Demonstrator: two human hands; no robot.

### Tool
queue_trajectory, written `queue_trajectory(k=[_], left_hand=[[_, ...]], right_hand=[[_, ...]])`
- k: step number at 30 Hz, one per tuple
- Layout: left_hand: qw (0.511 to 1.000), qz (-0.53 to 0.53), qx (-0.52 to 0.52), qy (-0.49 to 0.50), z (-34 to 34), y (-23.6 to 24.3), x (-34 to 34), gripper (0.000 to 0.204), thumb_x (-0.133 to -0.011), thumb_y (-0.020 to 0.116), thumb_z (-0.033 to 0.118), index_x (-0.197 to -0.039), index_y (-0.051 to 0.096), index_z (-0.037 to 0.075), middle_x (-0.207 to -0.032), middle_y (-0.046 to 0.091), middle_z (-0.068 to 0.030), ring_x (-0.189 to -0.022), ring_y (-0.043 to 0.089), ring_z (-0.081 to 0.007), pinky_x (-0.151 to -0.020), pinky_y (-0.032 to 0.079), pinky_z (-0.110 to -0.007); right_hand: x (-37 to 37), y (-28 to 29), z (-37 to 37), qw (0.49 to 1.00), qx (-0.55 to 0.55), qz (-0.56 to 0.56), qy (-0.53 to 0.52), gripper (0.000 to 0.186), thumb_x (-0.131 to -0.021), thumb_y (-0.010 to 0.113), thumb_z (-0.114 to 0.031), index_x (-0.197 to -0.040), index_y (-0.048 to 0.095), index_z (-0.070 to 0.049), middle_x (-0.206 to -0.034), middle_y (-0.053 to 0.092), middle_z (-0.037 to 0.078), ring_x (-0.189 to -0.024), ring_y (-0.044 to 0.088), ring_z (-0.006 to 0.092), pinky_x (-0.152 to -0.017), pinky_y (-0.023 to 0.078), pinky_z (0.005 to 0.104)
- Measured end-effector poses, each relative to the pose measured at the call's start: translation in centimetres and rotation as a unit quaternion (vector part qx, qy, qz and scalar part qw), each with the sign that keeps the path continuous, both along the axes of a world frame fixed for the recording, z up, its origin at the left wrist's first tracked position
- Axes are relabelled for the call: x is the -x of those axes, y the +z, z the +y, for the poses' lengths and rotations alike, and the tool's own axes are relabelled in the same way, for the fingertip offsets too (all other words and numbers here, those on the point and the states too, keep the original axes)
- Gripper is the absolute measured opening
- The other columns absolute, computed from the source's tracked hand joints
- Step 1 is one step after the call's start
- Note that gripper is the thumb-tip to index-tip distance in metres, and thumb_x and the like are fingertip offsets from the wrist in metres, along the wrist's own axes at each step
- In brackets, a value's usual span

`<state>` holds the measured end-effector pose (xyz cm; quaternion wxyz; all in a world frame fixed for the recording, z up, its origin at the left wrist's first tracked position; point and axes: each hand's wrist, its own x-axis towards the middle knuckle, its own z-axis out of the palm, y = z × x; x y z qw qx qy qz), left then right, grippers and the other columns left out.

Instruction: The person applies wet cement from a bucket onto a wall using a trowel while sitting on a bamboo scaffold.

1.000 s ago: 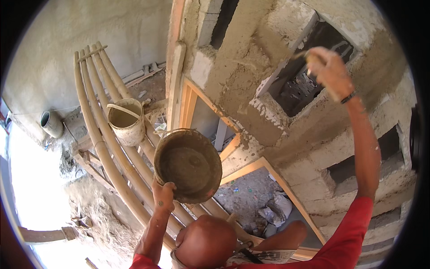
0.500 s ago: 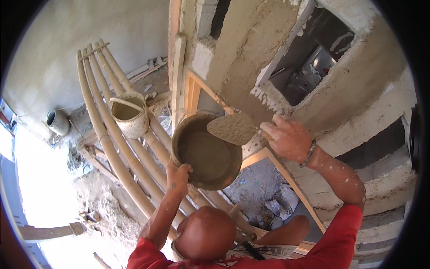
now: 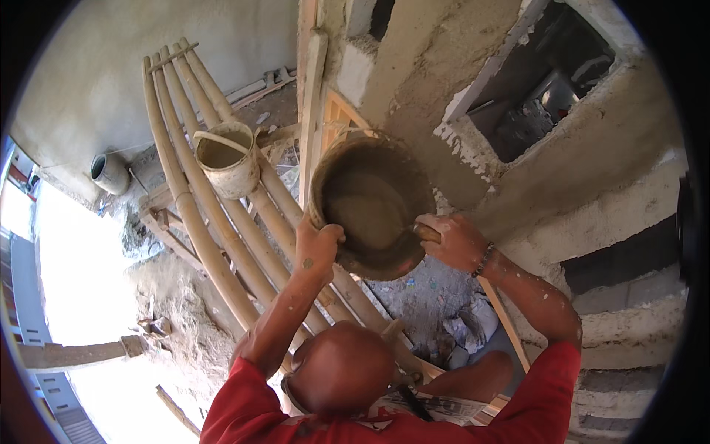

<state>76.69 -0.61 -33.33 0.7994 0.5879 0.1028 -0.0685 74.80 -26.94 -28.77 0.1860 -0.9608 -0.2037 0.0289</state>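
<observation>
My left hand [image 3: 316, 246] is closed on the near left rim of a dark, mortar-smeared bucket [image 3: 322, 177], with the thumb on top. Grey wet mortar [image 3: 373, 214] lies inside the bucket, whose open mouth tilts toward me. At its right side my right hand [image 3: 457, 243] is wrapped round the wooden handle of a trowel [image 3: 427, 233]. The trowel's blade does not show clearly, and I cannot tell whether it is in the mortar or behind the rim. The bucket is close to the plastered wall [image 3: 444, 59].
Bamboo poles [image 3: 188, 203] form a raised platform on the left, bearing a pale bucket [image 3: 235, 177] with a handle. A wall opening [image 3: 543, 89] is at upper right. Below lie a wooden frame [image 3: 506, 322] and crumpled sacks [image 3: 473, 329]. A grey container [image 3: 109, 175] stands far left.
The trowel, loaded with mortar and held over the bucket before, has come down to the bucket's right rim, its load out of sight. The bucket has shifted up and right in view.
</observation>
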Motion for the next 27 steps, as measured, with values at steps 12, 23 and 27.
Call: queue_trajectory(k=[12,23,27], left_hand=[[0.997,0.014,-0.004,0.071,2.7,11.9,1.5,0.04,-0.073,0.051,-0.006,-0.112,0.058,-0.002,-0.084,0.06,-0.003,-0.066,0.053,-0.0117,-0.059,0.045,-0.025],[0.992,0.092,-0.051,0.069,5.1,28.1,5.8,0.045,-0.071,0.052,-0.003,-0.116,0.058,-0.005,-0.09,0.064,-0.0061,-0.074,0.057,-0.0143,-0.068,0.048,-0.027],[0.993,0.099,-0.042,0.056,4.5,34.1,5.8,0.05,-0.071,0.052,-0.003,-0.121,0.056,-0.005,-0.095,0.065,-0.0081,-0.08,0.059,-0.0164,-0.073,0.05,-0.028]], right_hand=[[-1.1,32.3,2.0,0.999,-0.036,0.001,0.015,0.035,-0.081,0.07,-0.021,-0.109,0.063,0.0,-0.099,0.069,0.02,-0.091,0.066,0.0392,-0.083,0.052,0.0437],[-7.3,55.5,-6.8,0.939,-0.011,-0.254,-0.234,0.044,-0.086,0.066,-0.02,-0.123,0.062,0.003,-0.103,0.069,0.015,-0.082,0.065,0.0261,-0.079,0.052,0.0368],[-3.5,55.0,-3.9,0.985,0.012,0.028,-0.171,0.042,-0.088,0.062,-0.017,-0.126,0.06,0.0,-0.107,0.068,0.016,-0.087,0.065,0.0229,-0.079,0.052,0.0365]])
